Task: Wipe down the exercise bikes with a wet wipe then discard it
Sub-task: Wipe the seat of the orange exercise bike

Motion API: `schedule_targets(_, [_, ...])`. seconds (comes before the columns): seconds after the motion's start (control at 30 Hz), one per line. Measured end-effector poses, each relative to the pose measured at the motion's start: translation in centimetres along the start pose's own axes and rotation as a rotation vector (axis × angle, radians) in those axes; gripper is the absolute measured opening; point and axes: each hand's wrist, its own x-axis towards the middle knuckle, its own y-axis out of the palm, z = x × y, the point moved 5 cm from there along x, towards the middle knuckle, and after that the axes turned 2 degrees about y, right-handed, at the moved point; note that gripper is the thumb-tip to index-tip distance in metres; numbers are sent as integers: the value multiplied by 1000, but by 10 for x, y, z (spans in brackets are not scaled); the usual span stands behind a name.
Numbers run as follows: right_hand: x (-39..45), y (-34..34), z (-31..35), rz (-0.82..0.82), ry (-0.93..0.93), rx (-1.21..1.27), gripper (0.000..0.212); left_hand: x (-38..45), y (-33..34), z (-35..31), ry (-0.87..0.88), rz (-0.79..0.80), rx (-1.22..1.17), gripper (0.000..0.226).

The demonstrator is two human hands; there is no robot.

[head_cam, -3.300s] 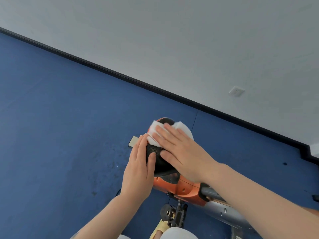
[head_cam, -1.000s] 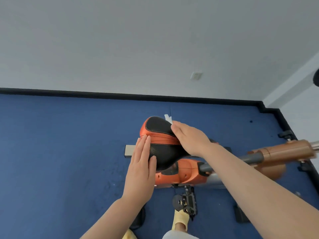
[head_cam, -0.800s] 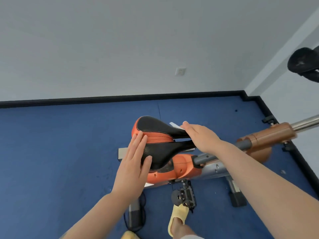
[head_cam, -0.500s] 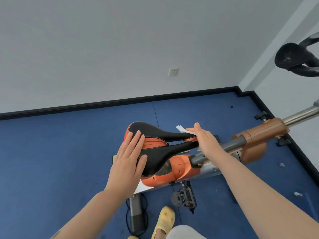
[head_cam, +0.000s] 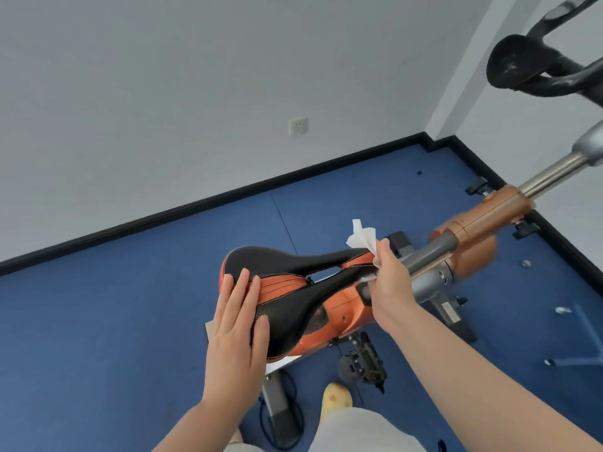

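Head view, then. Saddle (head_cam: pixel 287 282) of the orange exercise bike (head_cam: pixel 339 316) runs with its long axis from the broad rear at lower left to the narrow nose at upper right, pointing toward the handlebar post (head_cam: pixel 551 177). Wet wipe (head_cam: pixel 362 238) sits at the nose end, bunched, with a loose corner standing up above the fingers. Right hand (head_cam: pixel 388 282) is the nearer one to it: its grip is closed on the wipe, pinching it against the saddle nose, forearm coming in from lower right along the frame tube (head_cam: pixel 427 252). Left hand (head_cam: pixel 239 321) lies flat with fingers straight on the broad rear of the saddle, holding nothing, apparently steadying it; forearm enters from the bottom edge.

Judgement: seat wiping is at its far end; any further stroke would run along the saddle axis or on to the frame beyond the nose.
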Motion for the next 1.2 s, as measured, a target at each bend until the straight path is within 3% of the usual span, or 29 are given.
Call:
schedule_targets(0.17, [-21, 14, -9, -128, -143, 81, 34, 2, -2, 7, 119, 135, -12, 51])
schedule_targets(0.33, [-54, 40, -25, -280, -207, 279, 45, 16, -14, 25, 408, 371, 70, 51])
schedule_targets(0.53, [-97, 82, -65, -211, -121, 329, 41, 43, -29, 40, 691, 510, 80, 54])
schedule_targets(0.6, [-121, 96, -82, -165, -141, 284, 38, 52, -30, 43, 684, 504, 15, 61])
schedule_targets(0.7, [-159, 111, -107, -181, -168, 131, 52, 57, -30, 45, 641, 495, -68, 70])
schedule_targets(0.83, [-171, 116, -97, -145, -146, 71, 60, 54, -27, 43, 638, 485, -50, 74])
schedule_targets(1.03, [-153, 110, -65, -136, -85, 162, 37, 52, -27, 42, 658, 478, 23, 76])
schedule_targets(1.2, [-185, 133, -93, -104, -111, 229, 20, 51, -25, 43, 645, 481, 71, 75])
